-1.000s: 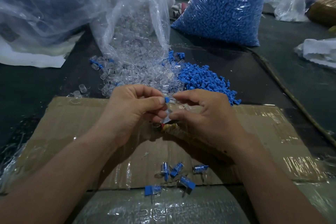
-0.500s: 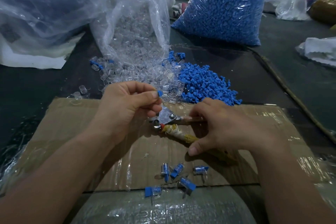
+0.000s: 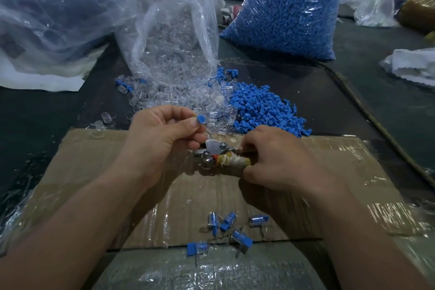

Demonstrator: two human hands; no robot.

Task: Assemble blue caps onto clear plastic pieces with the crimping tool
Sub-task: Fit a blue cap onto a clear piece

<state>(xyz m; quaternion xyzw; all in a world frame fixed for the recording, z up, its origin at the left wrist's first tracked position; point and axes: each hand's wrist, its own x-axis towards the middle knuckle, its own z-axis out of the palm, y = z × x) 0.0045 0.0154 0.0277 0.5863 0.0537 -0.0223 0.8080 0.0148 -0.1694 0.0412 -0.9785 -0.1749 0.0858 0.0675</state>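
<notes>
The right hand (image 3: 275,160) has been closed round the handles of the tool (image 3: 219,156), where half a second ago its thumb was stretched out beneath them, and the left hand (image 3: 162,139) has been lifted slightly. A cap (image 3: 201,119) is pinched between the left thumb and forefinger, just above the tool's head (whether a clear piece hangs under it cannot be told against the clear pile (image 3: 179,99) behind). The tool is held low over the cardboard (image 3: 94,172), its wrapped handles gripped. Five finished pieces (image 3: 228,220) lie nearer the body. If the cap is fed in crooked, it is likely to be crimped askew. A fingertip kept so close to the head could be nipped, and the small part could be dropped among the loose caps (image 3: 266,108).
</notes>
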